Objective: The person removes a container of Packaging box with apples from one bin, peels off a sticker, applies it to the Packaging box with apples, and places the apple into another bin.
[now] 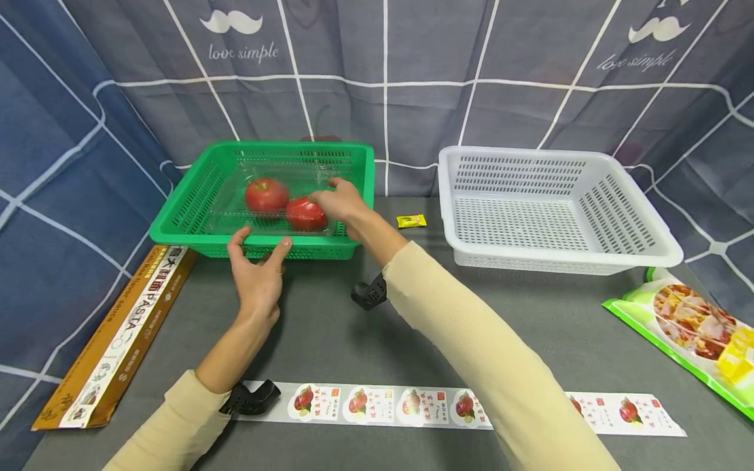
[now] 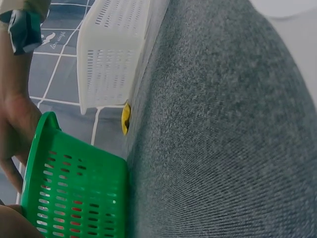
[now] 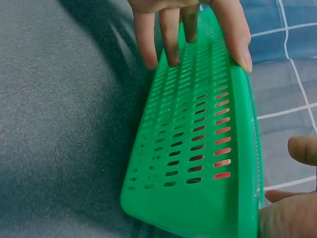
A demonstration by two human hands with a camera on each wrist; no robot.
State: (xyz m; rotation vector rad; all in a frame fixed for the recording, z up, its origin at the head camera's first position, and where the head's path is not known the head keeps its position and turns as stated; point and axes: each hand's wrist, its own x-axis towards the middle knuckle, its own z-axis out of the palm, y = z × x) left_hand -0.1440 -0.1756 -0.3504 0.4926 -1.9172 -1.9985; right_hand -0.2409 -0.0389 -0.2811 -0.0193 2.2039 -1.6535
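Observation:
Two red apples (image 1: 267, 196) lie in a clear plastic container (image 1: 226, 209) inside the green basket (image 1: 177, 230). At the front rim of this basket is my left hand (image 1: 257, 278). In the right wrist view a digit of the left hand (image 3: 188, 10) touches the rim, while other fingers extend straight down along the outer wall. My right hand (image 1: 343, 203) hovers over the basket's right side, beside the nearer apple (image 1: 306, 214). Its fingers point down loosely in the left wrist view, where part of the right hand (image 2: 20, 121) is hidden behind the rim.
A white basket (image 1: 554, 258) stands to the right, with a small yellow packet (image 1: 411, 221) between the baskets. A pasta box (image 1: 118, 340) lies at left, a green food bag (image 1: 695, 327) at right. A strip of apple stickers (image 1: 377, 404) lies in front, partly under the right sleeve.

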